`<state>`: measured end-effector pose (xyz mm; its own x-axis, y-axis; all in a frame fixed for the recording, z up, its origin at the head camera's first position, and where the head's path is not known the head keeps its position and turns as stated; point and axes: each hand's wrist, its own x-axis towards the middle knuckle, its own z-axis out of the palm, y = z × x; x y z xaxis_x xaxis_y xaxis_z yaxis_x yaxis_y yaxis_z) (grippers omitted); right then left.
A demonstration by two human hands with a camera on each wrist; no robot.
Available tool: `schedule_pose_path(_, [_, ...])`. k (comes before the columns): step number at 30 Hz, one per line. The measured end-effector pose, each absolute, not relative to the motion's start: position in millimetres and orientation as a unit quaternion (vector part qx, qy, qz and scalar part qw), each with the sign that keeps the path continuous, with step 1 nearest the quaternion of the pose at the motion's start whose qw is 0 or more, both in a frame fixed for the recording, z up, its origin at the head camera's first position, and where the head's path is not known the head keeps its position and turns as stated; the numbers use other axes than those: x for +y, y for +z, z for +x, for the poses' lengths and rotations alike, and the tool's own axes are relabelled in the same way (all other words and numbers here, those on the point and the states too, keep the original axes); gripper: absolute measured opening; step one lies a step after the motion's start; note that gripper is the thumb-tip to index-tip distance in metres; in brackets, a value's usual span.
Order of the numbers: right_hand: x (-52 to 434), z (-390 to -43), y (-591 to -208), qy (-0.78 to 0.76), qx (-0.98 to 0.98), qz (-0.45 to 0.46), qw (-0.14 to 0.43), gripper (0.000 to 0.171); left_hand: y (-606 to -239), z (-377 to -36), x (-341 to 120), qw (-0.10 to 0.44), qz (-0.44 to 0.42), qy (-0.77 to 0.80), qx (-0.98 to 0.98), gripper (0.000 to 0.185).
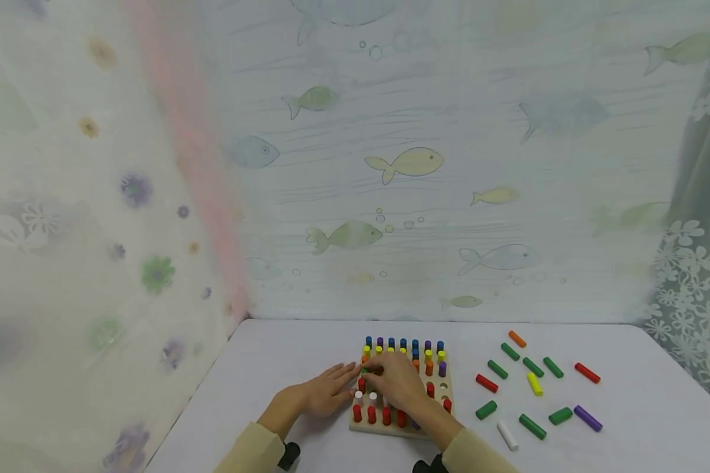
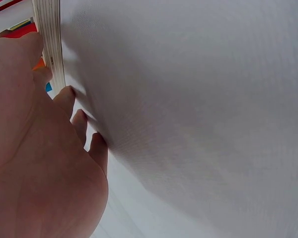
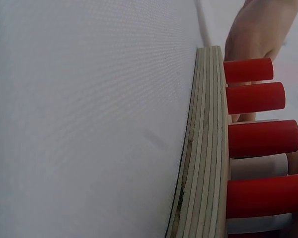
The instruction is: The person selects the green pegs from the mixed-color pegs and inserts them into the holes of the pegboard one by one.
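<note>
Two hands work at a wooden peg board (image 1: 390, 428) set near the front edge of the white bench (image 1: 627, 407), about midway along it. The left hand (image 1: 325, 391) lies flat on the bench with straight fingers (image 2: 69, 96) touching the board's left side, holding nothing. The right hand (image 1: 399, 381) rests over the middle of the board, fingers curled down among the upright pegs; whether it pinches one cannot be told from the head view, and the right wrist view shows only the board's plywood edge (image 3: 206, 148) and a row of red pegs (image 3: 260, 139).

Blue pegs (image 1: 403, 343) line the board's far row, with yellow and orange ones behind the hands and red pegs along the near row.

Loose pegs lie scattered on the bench to the right of the board, well apart from both hands: several green pegs (image 1: 532, 366), a yellow peg (image 1: 535, 383), a white peg (image 1: 507, 435), a purple peg (image 1: 588, 418) and an orange peg (image 1: 517, 339) nearest the fish-print curtain (image 1: 408, 164) at the bench's far edge.
</note>
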<state>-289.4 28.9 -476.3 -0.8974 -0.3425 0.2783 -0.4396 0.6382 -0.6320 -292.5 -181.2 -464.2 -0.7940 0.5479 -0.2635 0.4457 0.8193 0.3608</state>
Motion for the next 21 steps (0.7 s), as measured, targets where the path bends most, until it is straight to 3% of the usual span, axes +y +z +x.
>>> schedule_pose_path(7, [28.8, -290.3, -477.2, 0.352, -0.907, 0.221, 0.063, 0.021, -465.7, -294.6, -182.7, 0.182, 0.274, 0.146, 0.933, 0.062])
schedule_pose_path(15, [35.1, -287.8, -467.1, 0.371, -0.9, 0.227, 0.023, 0.021, -464.0, -293.8, -183.4, 0.188, 0.265, 0.159, 0.932, 0.061])
schedule_pose_path(21, [52.0, -280.9, -456.0, 0.383, -0.892, 0.239, 0.035, 0.019, -463.8, -292.2, -181.1, 0.178, 0.266, 0.148, 0.936, 0.06])
